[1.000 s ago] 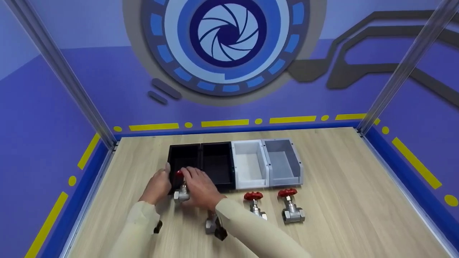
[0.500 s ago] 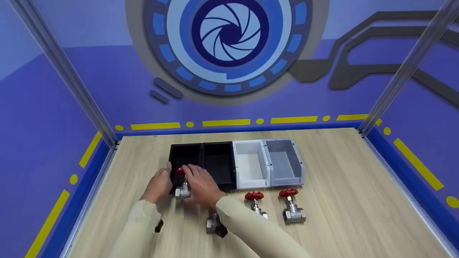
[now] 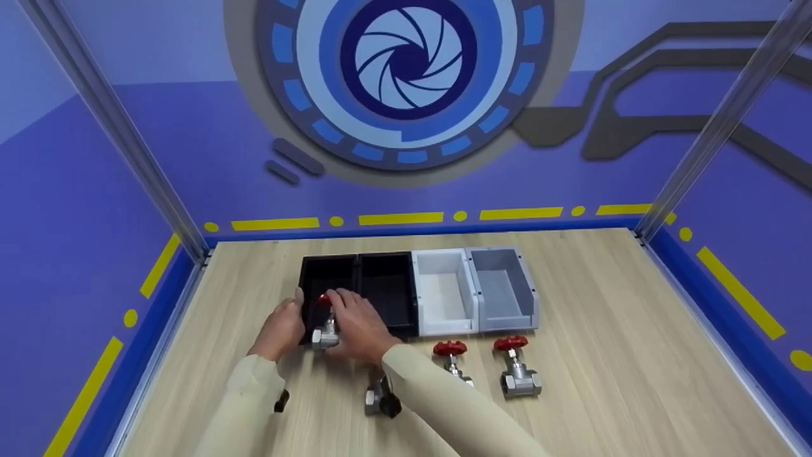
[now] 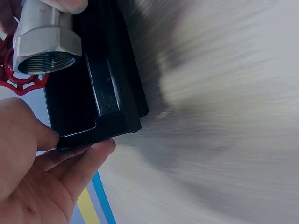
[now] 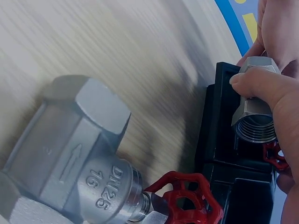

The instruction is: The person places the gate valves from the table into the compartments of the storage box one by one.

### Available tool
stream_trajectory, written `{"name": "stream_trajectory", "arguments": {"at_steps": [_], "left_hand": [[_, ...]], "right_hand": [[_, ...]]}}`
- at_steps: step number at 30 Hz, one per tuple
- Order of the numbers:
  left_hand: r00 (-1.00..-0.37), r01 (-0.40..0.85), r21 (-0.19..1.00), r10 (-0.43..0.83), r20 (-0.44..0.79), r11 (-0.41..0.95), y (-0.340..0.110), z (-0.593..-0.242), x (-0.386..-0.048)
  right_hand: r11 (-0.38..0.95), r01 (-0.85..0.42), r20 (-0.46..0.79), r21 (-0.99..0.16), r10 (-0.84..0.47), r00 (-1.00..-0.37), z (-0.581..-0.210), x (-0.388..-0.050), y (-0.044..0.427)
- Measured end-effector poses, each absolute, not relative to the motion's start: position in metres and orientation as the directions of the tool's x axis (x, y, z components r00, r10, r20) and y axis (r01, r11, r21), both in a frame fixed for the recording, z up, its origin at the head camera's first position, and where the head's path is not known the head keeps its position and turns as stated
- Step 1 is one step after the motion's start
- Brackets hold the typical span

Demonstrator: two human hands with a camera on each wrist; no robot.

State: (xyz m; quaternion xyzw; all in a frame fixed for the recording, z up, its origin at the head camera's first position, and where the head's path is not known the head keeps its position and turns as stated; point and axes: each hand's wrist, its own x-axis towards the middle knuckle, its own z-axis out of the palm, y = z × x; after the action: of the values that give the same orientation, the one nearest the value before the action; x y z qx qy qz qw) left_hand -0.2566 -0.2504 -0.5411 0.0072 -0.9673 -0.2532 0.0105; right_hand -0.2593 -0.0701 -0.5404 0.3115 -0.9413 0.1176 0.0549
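Note:
A valve (image 3: pixel 327 335) with a red handwheel is gripped by my right hand (image 3: pixel 360 325), over the front edge of the leftmost black bin (image 3: pixel 328 266). In the right wrist view, the thumb of my right hand (image 5: pixel 280 100) lies across the metal body of the valve (image 5: pixel 254 109). My left hand (image 3: pixel 279 329) holds the left wall of that bin. The left wrist view shows my left hand (image 4: pixel 46 172) pinching the wall of the black bin (image 4: pixel 105 126) between thumb and fingers, below the valve's threaded opening (image 4: pixel 46 51).
Right of the leftmost bin, in a row, stand another black bin (image 3: pixel 387 289), a white bin (image 3: pixel 442 289) and a grey bin (image 3: pixel 501 289). In front of them are three valves (image 3: pixel 520 382) (image 3: pixel 451 365) (image 3: pixel 373 401), two partly covered by my right arm.
My right hand and the valve have moved slightly up and toward the bin's far side. My left hand keeps its hold on the bin's wall.

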Motion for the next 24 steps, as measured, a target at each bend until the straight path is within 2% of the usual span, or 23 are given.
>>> {"name": "stream_trajectory", "arguments": {"at_steps": [10, 24], "left_hand": [[-0.999, -0.046, 0.504, -0.037, -0.028, 0.863, -0.249, -0.540, -0.258], [-1.000, -0.027, 0.480, -0.029, -0.002, 0.877, -0.248, -0.541, -0.257]], "right_hand": [[0.781, -0.593, 0.171, -0.195, -0.568, -0.805, -0.540, -0.267, -0.070], [0.757, -0.615, 0.184, -0.221, -0.587, -0.788, -0.541, -0.274, -0.074]]}}
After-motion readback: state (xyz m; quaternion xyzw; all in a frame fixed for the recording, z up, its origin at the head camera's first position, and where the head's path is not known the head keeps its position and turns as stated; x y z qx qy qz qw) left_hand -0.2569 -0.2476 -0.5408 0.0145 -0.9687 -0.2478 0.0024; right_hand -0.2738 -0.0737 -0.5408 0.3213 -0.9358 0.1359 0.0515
